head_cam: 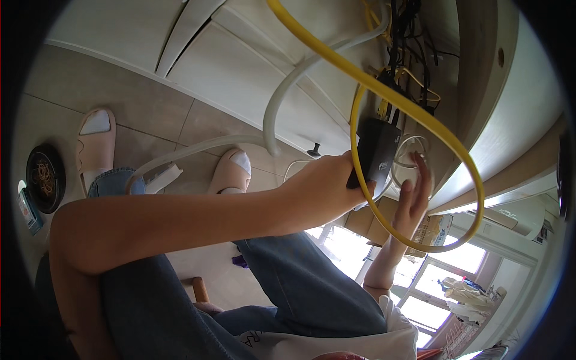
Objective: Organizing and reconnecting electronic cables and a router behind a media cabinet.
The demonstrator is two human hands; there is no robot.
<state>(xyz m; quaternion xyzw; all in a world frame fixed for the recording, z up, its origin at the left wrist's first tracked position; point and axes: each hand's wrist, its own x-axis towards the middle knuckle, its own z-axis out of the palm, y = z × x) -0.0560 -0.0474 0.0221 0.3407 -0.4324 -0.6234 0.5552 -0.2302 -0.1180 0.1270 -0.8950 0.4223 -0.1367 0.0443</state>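
Observation:
My left hand (326, 182) grips a small black electronic box (375, 146), probably a network device, by its near end. Cables with yellow and black plugs run into its far end. My right hand (416, 193) is raised beside the box, its fingers apart, with no object visible in it. Close to those fingers hangs a thin whitish cable (399, 164) in loops; whether they touch it is unclear. A thick yellow cable (432, 121) makes a big loop in front of both hands and partly covers the box.
Tangled black cables (407, 42) lie inside the cabinet compartment. A whitish tube (274, 108) droops past the white cabinet front (234, 76), which has a black knob (314, 150). On the floor are a black bowl of rubber bands (45, 177) and a white plug-like piece (164, 178).

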